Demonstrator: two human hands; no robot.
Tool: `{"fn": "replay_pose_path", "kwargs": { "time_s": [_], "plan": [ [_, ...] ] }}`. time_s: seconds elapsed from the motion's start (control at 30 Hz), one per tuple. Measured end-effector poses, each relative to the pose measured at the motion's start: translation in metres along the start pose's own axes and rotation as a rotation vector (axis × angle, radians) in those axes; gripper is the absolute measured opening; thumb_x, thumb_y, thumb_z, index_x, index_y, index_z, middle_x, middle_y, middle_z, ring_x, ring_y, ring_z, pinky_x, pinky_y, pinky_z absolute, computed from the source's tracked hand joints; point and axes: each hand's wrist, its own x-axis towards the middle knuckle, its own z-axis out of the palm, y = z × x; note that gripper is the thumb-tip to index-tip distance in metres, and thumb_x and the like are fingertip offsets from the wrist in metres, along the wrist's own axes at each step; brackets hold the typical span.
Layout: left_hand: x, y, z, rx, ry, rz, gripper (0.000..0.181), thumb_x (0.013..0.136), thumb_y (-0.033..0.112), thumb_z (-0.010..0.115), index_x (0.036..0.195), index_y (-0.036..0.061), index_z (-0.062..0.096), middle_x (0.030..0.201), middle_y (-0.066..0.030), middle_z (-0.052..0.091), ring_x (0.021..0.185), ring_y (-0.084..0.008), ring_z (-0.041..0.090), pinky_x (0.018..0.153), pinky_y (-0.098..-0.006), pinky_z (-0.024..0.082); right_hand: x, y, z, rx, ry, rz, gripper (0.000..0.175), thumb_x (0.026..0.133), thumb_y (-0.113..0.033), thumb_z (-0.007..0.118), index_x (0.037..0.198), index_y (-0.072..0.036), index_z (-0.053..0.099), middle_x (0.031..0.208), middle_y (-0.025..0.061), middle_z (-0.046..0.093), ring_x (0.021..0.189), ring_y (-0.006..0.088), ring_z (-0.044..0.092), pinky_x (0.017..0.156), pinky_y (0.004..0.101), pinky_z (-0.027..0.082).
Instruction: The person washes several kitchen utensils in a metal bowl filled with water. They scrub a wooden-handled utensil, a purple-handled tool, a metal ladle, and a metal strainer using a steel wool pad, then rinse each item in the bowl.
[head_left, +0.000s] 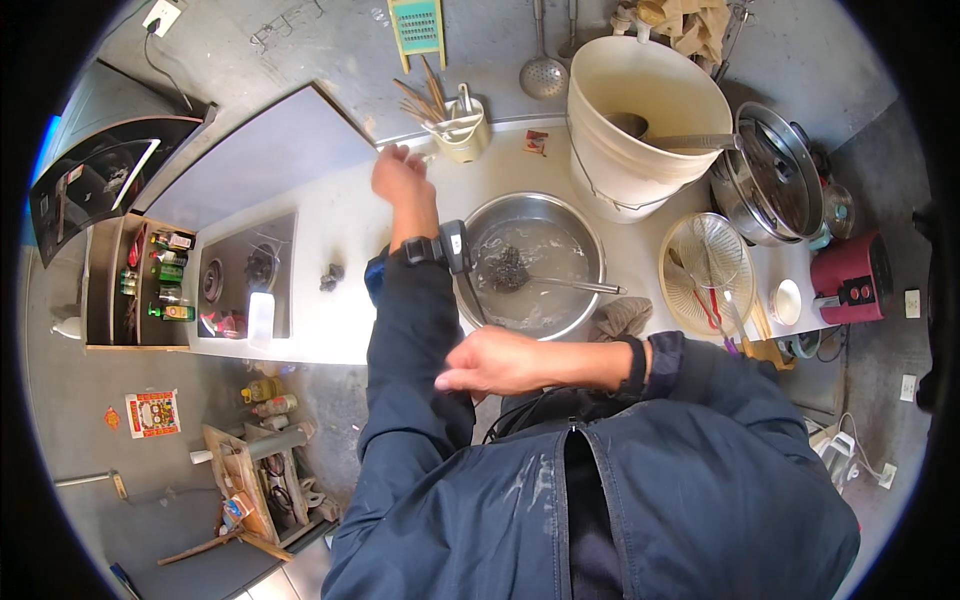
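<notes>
My left hand (403, 176) is raised over the counter, beside the cream utensil holder (474, 142) with chopsticks; its fingers are partly curled and what they hold cannot be told. A strap and a small dark device (455, 246) sit on that wrist. My right hand (495, 364) is at my left forearm's dark sleeve, its fingertips partly hidden. A steel basin (600, 259) of cloudy water stands before me. In it lies a long-handled tool with a dark, wiry head (510, 268), its handle (574, 285) resting over the right rim. A dark clump (331, 277) lies on the white counter.
Behind the basin stands a tall white bucket (626, 169) with a ladle. Right of the basin are a crumpled cloth (622, 317), a colander (667, 292) with a strainer, a white bowl (785, 301) and steel pots (806, 187). A gas stove (281, 300) is at the left.
</notes>
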Motion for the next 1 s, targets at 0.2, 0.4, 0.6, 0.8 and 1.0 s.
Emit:
{"fn": "replay_pose_path", "kwargs": {
  "time_s": [0.2, 0.4, 0.6, 0.8, 1.0],
  "plan": [
    [0.005, 0.016, 0.001, 0.123, 0.000, 0.193, 0.027, 0.097, 0.022, 0.063, 0.102, -0.0045, 0.065, 0.097, -0.0170, 0.068, 0.071, -0.0234, 0.058, 0.059, -0.0347, 0.049, -0.006, -0.025, 0.023, -0.026, -0.099, -0.574, 0.026, 0.089, -0.012, 0.065, 0.071, 0.002, 0.054, 0.064, 0.0224, 0.054, 0.057, 0.0385, 0.053, 0.057, 0.0467, 0.043],
    [0.017, 0.021, 0.002, 0.971, -0.136, 0.902, 0.037, 0.101, 0.022, 0.060, 0.123, -0.0066, 0.068, 0.106, -0.0219, 0.077, 0.091, -0.0276, 0.075, 0.082, -0.0396, 0.057, -0.009, -0.036, 0.051, 0.025, -0.156, -0.740, 0.030, 0.095, -0.008, 0.066, 0.071, -0.002, 0.048, 0.063, 0.0184, 0.052, 0.060, 0.0408, 0.056, 0.056, 0.0458, 0.043],
    [-0.006, 0.059, 0.038, 0.263, -0.203, 0.329, 0.032, 0.101, 0.012, 0.058, 0.126, -0.0070, 0.062, 0.101, -0.0177, 0.074, 0.071, -0.0198, 0.065, 0.057, -0.0294, 0.052, -0.014, -0.035, -0.039, -0.155, 0.274, -0.524, 0.016, 0.094, -0.021, 0.078, 0.092, -0.006, 0.075, 0.080, 0.0125, 0.071, 0.066, 0.0315, 0.065, 0.066, 0.0430, 0.054],
    [-0.026, 0.042, 0.049, 0.475, -0.268, 0.777, 0.026, 0.102, 0.011, 0.059, 0.122, -0.0026, 0.067, 0.090, -0.0112, 0.074, 0.067, -0.0132, 0.064, 0.057, -0.0279, 0.053, 0.029, -0.041, -0.085, -0.882, 0.789, -0.708, 0.039, 0.083, -0.014, 0.081, 0.119, -0.007, 0.068, 0.106, 0.0089, 0.069, 0.095, 0.0317, 0.063, 0.083, 0.0432, 0.052],
    [-0.058, 0.043, 0.052, 0.625, -0.247, 0.932, 0.026, 0.100, 0.017, 0.063, 0.115, -0.0017, 0.072, 0.085, -0.0149, 0.075, 0.074, -0.0263, 0.070, 0.073, -0.0388, 0.055, 0.027, -0.031, -0.075, -0.770, 0.567, -0.546, 0.025, 0.082, -0.023, 0.081, 0.099, -0.007, 0.070, 0.087, 0.0072, 0.067, 0.090, 0.0306, 0.063, 0.078, 0.0427, 0.047]
  ]
}}
